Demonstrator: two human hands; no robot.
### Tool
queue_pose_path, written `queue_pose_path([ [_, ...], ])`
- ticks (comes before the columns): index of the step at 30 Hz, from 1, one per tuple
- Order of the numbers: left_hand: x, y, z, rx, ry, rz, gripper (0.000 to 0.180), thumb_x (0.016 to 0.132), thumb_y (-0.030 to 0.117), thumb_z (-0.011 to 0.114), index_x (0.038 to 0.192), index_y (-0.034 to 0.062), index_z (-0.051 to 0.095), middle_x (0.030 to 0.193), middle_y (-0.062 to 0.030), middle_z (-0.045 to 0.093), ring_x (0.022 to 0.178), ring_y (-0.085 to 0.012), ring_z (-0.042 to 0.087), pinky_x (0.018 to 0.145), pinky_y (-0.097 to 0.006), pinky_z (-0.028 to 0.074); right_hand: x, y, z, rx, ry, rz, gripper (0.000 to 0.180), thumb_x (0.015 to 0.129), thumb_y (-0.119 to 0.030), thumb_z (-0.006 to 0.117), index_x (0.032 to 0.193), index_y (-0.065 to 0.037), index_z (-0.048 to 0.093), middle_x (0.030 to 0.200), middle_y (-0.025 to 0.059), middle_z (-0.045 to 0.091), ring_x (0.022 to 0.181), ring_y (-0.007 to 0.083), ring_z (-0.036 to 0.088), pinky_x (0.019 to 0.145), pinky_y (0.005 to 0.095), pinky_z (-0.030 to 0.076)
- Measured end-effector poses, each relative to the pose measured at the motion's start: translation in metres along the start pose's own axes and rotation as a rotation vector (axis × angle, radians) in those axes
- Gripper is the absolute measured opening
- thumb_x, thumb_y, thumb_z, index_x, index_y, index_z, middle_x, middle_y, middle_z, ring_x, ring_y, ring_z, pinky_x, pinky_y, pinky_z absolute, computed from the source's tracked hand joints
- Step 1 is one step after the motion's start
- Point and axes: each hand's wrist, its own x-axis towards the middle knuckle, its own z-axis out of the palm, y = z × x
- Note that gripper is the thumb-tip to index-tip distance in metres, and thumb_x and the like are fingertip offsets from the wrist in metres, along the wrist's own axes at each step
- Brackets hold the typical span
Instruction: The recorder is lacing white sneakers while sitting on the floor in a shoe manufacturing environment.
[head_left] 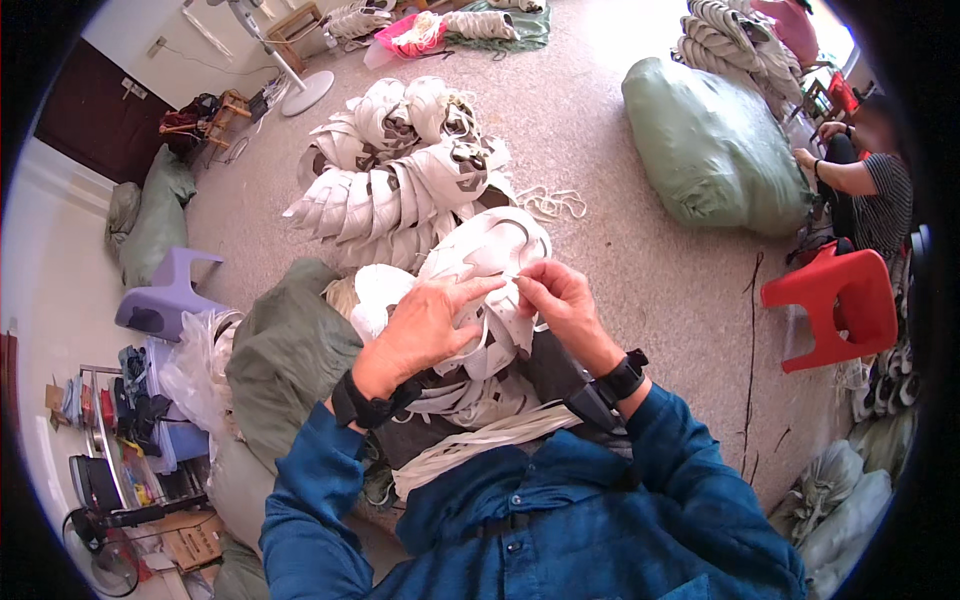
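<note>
A white shoe upper (492,240) rests over my lap, its toe end pointing away from me. My left hand (425,325) grips it from the left side, index finger stretched along the lacing area. Just across from that fingertip, my right hand (560,305) is closed in a pinch on a thin white shoelace (514,277). Part of the lace is hidden behind the fingers. More white uppers (480,400) lie beneath on my lap. A bundle of flat off-white laces (480,445) stretches across my lap, close to my shirt.
Stacked white uppers (400,190) stand on the floor ahead, with loose laces (550,203) beside them. A full green sack (710,150) and a red stool (835,300) are on the right, near a seated person (870,190). A purple stool (175,290) stands left.
</note>
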Motion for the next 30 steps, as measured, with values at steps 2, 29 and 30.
queue_pose_path([
  [2,0.002,-0.002,0.003,-0.033,0.016,-0.025,0.059,0.074,0.002,0.069,0.132,0.0095,0.062,0.126,-0.0175,0.066,0.118,-0.0310,0.063,0.103,-0.036,0.047,-0.007,-0.004,0.000,-0.015,0.002,0.059,0.014,0.099,-0.012,0.061,0.103,0.000,0.066,0.076,-0.0016,0.063,0.065,0.0052,0.057,0.060,0.0215,0.048],
  [29,0.009,-0.024,0.013,-0.595,0.187,-0.152,0.046,0.079,-0.001,0.073,0.125,0.0005,0.065,0.119,-0.0054,0.066,0.107,-0.0109,0.059,0.097,-0.027,0.048,-0.005,-0.020,0.020,-0.543,-0.036,-0.202,0.010,0.092,-0.009,0.063,0.095,0.001,0.064,0.069,0.0032,0.060,0.063,0.0061,0.054,0.057,0.0266,0.046],
  [30,0.009,-0.024,0.013,-0.621,0.183,-0.172,0.046,0.079,-0.001,0.073,0.124,0.0006,0.066,0.118,-0.0047,0.066,0.105,-0.0103,0.060,0.096,-0.026,0.049,-0.004,-0.021,0.020,-0.542,-0.035,-0.205,0.010,0.092,-0.009,0.063,0.095,0.001,0.064,0.069,0.0032,0.060,0.063,0.0061,0.054,0.057,0.0266,0.046],
])
